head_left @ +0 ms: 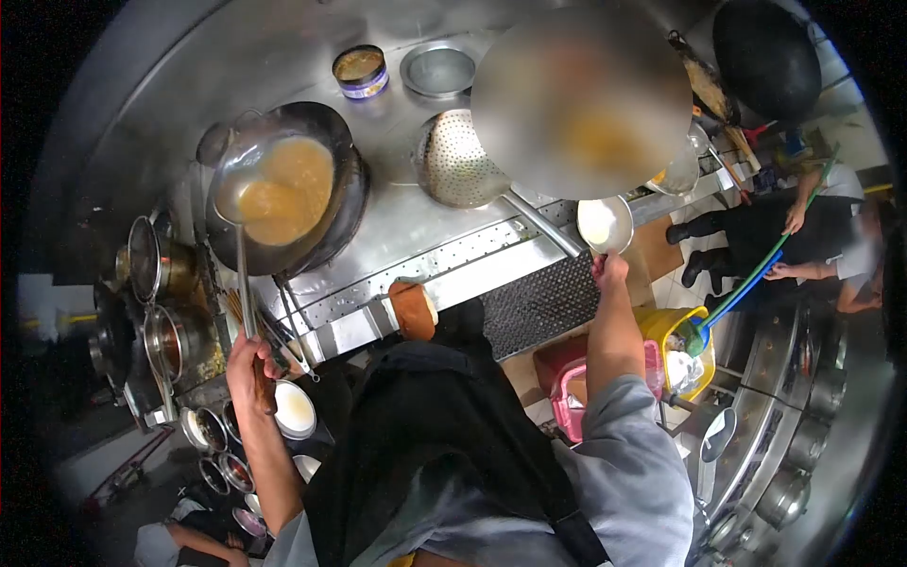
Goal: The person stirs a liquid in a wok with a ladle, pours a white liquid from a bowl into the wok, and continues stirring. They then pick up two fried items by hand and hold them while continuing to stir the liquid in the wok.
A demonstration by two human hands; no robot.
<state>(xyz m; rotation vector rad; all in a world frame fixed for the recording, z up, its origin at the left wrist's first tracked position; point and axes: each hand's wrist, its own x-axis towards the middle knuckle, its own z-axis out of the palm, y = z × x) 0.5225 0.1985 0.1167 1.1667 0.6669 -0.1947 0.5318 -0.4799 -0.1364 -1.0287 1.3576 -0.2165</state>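
Note:
My left hand (250, 369) is closed around the handle of a long metal ladle (242, 269). The ladle's round head rests in brown liquid (295, 189) inside a dark wok (331, 128) on the stove. On the right, my right hand (610, 270) grips the edge of a small bowl (619, 225) with something pale in it; its fingers are partly hidden. Between the two hands, a perforated metal skimmer (460, 156) lies on the steel worktop (392, 180), its handle pointing toward the bowl.
Behind the skimmer stand an open tin (360, 73) and a shallow metal bowl (437, 69). A blurred patch covers the back right. Pots (175, 340) crowd the left. Pink (570, 387) and yellow (704, 378) bins stand below my right arm. A person (803, 198) holds a green pole farther right.

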